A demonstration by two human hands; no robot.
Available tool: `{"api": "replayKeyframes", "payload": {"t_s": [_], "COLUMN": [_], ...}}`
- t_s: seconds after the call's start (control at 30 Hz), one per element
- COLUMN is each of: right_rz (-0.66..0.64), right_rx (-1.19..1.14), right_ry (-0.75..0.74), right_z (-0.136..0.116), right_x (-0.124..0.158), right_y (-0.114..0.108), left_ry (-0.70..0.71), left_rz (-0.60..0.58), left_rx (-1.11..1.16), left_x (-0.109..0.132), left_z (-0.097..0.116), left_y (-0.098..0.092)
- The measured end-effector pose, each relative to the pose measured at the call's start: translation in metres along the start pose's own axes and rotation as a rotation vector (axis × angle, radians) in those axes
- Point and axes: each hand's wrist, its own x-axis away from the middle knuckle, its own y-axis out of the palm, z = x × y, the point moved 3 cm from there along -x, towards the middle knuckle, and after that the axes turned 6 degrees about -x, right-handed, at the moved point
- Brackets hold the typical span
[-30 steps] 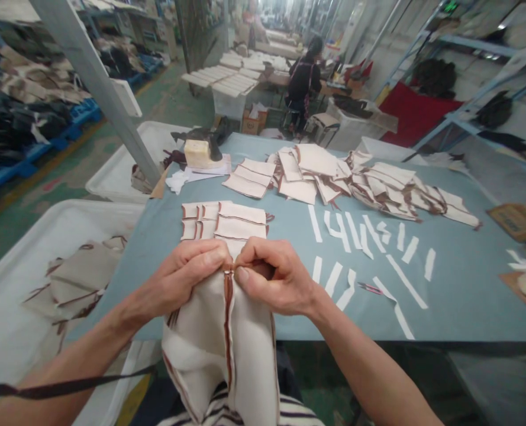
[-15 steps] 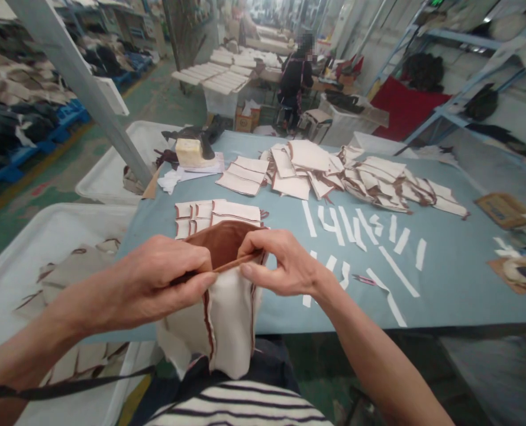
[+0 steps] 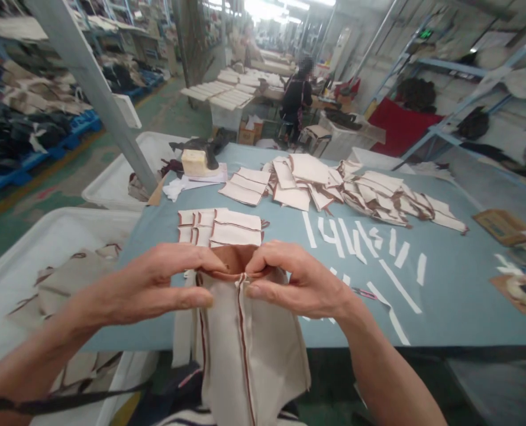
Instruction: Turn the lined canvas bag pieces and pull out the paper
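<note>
A cream fabric pouch [image 3: 271,343] with brown-edged seams and a brown lining hangs over the table's near edge. Its mouth is held up towards me. My left hand [image 3: 174,275] grips the left part of the rim, thumb outside and fingers inside the opening. My right hand [image 3: 289,278] pinches the rim beside the middle seam, with its fingertips also tucked in. Just beyond the pouch, a row of flat cream pieces [image 3: 236,228] with brown edges lies on the table.
The blue-green table [image 3: 334,331] bears a heap of cream pieces [image 3: 309,168], loose white strips [image 3: 400,278], small pink-handled snips [image 3: 364,293] and a yellowish block [image 3: 194,161]. White bins [image 3: 58,222] with fabric pieces stand left beside a metal post [image 3: 98,94]. A person [image 3: 296,97] sits farther back.
The pouch has turned, bringing another seam to the front between my hands. My right hand has shifted along the rim. My left thumb has lifted slightly from the edge, and the view has tilted up.
</note>
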Motion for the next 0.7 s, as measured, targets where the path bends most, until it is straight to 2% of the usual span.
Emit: {"api": "replayKeyframes", "payload": {"t_s": [0.13,0.3,0.5,0.7], "right_rz": [-0.054,-0.079,-0.048,0.01], "right_rx": [0.075,0.172,0.191,0.241], "right_ry": [-0.071,-0.047,-0.001,0.022], "right_z": [-0.002,0.003,0.008,0.003], "right_x": [-0.008,-0.001,0.008,0.011], "right_y": [-0.001,-0.001,0.004,0.014], "left_ry": [0.033,0.032,0.035,0.0], "left_rz": [0.041,0.003,-0.019,-0.008], "left_rx": [0.089,0.023,-0.06,-0.022], "left_x": [-0.016,-0.024,-0.029,-0.032], "left_z": [0.007,0.014,0.018,0.019], "left_y": [0.006,0.011,0.017,0.03]}}
